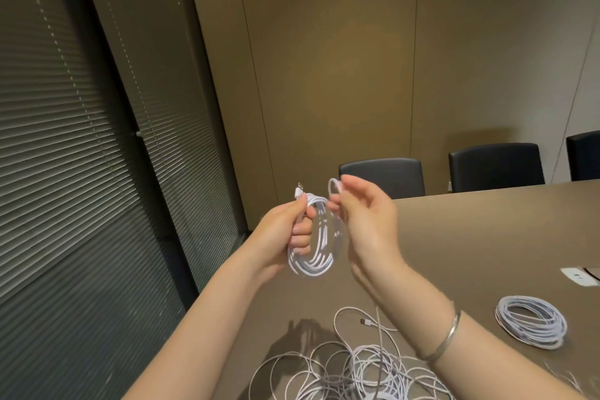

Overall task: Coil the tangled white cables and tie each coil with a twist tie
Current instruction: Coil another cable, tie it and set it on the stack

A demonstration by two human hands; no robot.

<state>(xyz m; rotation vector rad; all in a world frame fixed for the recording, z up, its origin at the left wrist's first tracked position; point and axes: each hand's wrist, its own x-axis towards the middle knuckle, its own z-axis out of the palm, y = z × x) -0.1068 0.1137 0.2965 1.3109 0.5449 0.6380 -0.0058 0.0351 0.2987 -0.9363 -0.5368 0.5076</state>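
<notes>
My left hand (293, 226) grips a partly wound coil of white cable (316, 256), held up above the table corner; a plug end sticks up past my thumb. My right hand (363, 214) pinches the free strand of the same cable (332, 187) beside the coil's top, and that strand runs down behind my right wrist toward the table. A tangled heap of white cables (350, 370) lies on the brown table (487, 237) below my arms. A finished white coil (531, 321) lies flat on the table to the right. No twist tie is discernible.
Black chairs (383, 177) stand along the table's far edge against a tan wall. A white card or box (581, 276) lies at the right edge. Slatted blinds (81, 156) cover the left side beyond the table corner. A metal bangle (444, 339) sits on my right wrist.
</notes>
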